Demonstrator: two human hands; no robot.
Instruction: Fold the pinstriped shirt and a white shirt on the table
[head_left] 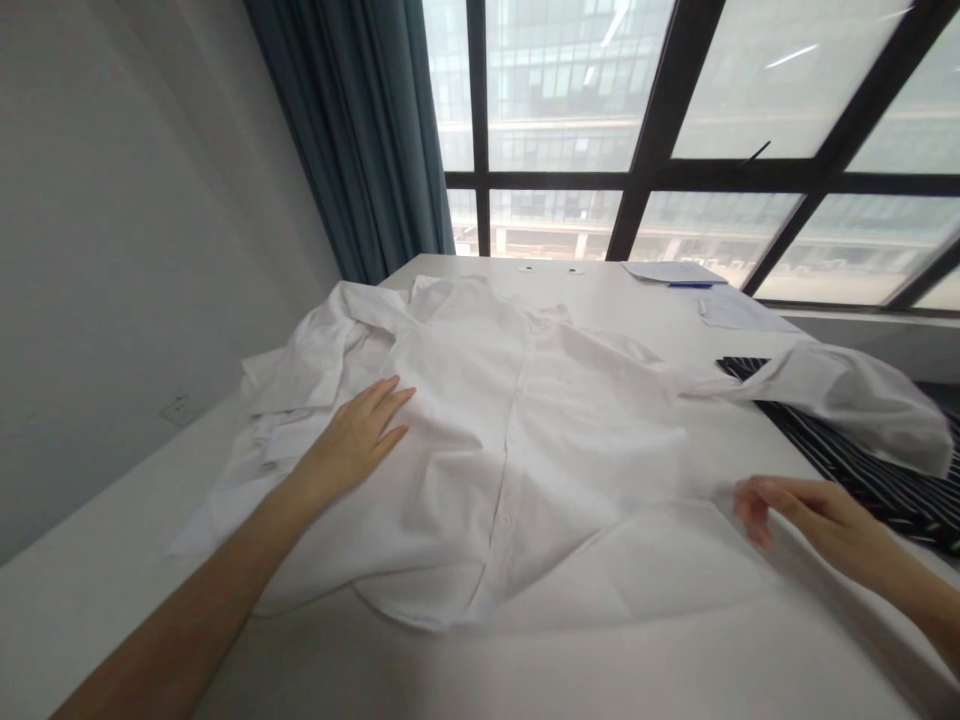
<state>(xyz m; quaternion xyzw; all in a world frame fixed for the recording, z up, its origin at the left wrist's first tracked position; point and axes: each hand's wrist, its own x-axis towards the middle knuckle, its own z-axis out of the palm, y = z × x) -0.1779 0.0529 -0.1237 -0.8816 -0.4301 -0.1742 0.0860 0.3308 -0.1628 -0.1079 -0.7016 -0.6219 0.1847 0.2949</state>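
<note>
A white button-up shirt [517, 430] lies spread front-up on the white table [525, 670], collar toward the window. My left hand [360, 435] lies flat on the shirt's left side, fingers stretched out. Over the shirt's right lower part hovers my right hand [802, 510], slightly blurred, fingers loosely extended and holding nothing. The shirt's right sleeve [847, 395] stretches out to the right across a dark striped garment [877, 480].
Papers [675, 271] and a blue pen [690, 285] lie at the table's far end by the window. A teal curtain [360, 130] hangs at the back left. A grey wall with a socket [178, 408] runs along the left side.
</note>
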